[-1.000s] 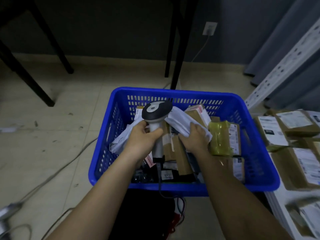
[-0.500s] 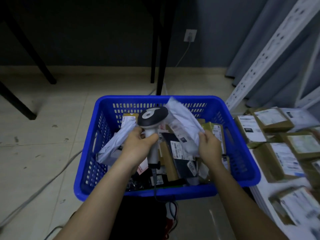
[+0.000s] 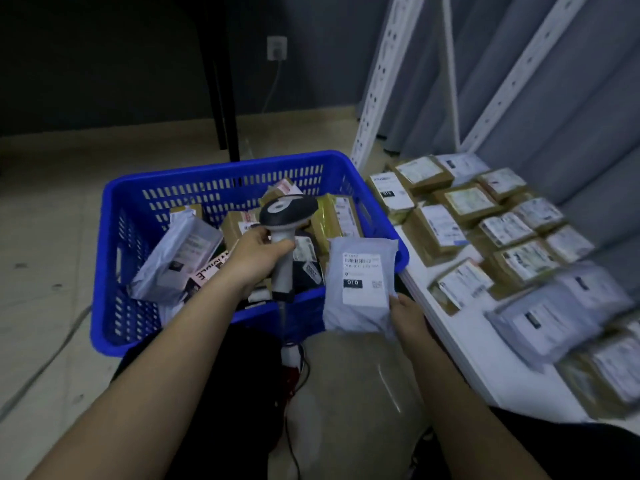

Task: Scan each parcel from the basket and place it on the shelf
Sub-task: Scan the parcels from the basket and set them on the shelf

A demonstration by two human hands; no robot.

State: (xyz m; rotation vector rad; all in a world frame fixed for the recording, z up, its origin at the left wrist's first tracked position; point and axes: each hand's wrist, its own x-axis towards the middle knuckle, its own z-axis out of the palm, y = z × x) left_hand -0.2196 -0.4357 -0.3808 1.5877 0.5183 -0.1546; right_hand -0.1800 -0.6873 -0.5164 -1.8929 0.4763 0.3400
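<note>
A blue plastic basket (image 3: 221,171) stands on the floor, holding several parcels. My left hand (image 3: 254,259) grips the handle of a grey barcode scanner (image 3: 285,216) above the basket, its head pointing right. My right hand (image 3: 407,318) holds a grey poly-bag parcel (image 3: 360,282) by its lower right corner, label side up, over the basket's near right corner. The white shelf (image 3: 464,334) lies low at the right, covered with several brown and grey labelled parcels (image 3: 440,226).
A white perforated shelf upright (image 3: 381,81) rises behind the basket. A black table leg (image 3: 223,98) stands at the back. The scanner cable (image 3: 291,382) hangs down toward my lap. Grey curtains (image 3: 571,98) hang behind the shelf. Another cable (image 3: 41,368) lies on the floor at left.
My right hand has lifted the grey parcel out of the basket and turned its label up near the front right corner. The view has swung right, showing more of the shelf.
</note>
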